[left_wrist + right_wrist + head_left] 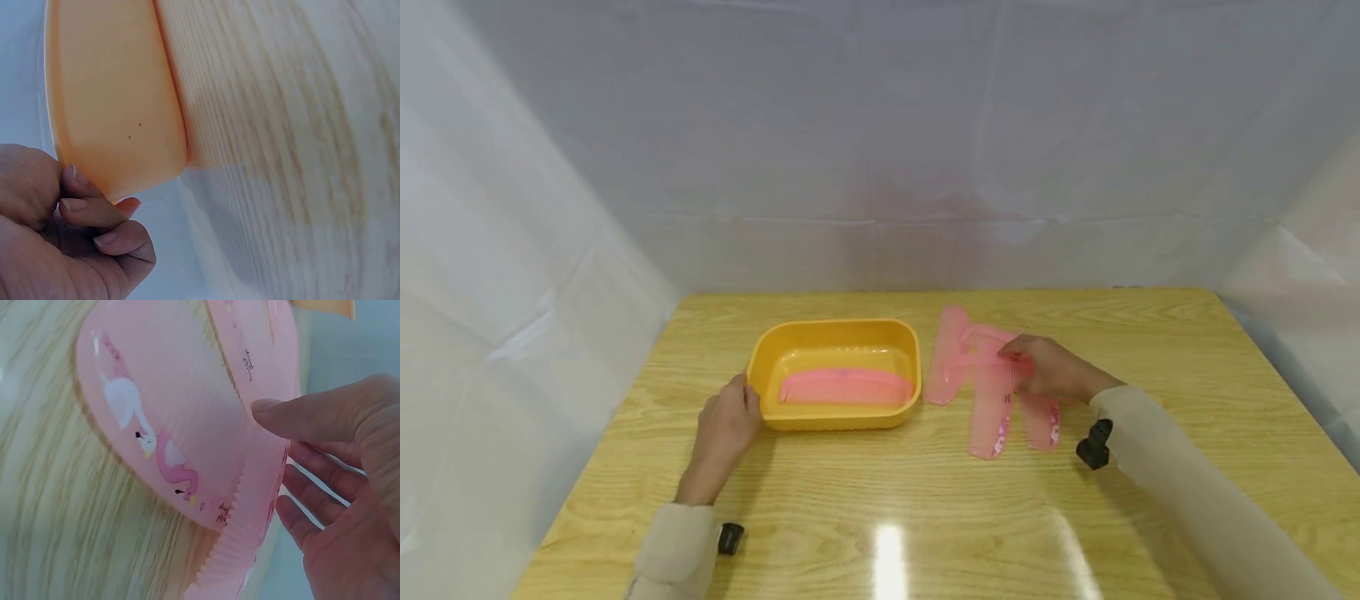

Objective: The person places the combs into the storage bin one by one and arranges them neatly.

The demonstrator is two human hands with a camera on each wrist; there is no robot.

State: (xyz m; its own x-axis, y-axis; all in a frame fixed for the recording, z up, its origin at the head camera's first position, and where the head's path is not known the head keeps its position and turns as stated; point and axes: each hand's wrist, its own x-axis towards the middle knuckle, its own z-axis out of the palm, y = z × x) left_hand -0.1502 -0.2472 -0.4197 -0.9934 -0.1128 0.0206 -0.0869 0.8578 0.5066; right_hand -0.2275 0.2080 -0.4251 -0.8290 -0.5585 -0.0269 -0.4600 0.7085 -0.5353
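My left hand (726,425) grips the left end of a yellow plastic basin (835,422), fingers curled at its rim in the left wrist view. A pink comb (846,388) lies inside the basin, teeth toward me. Right of the basin, my right hand (1056,371) pinches a translucent pink comb (259,465) between thumb and fingers, over other pink combs. One of these, a comb with a printed bird pattern (156,425), lies beneath it in the right wrist view. My right fingers partly hide the overlapping combs in the head view.
At the left of the pile, another pink comb (947,354) lies lengthwise near the basin. The combs and basin are on a wood-grain table (850,500). Pale sheeting (865,150) hangs behind the table and at both sides.
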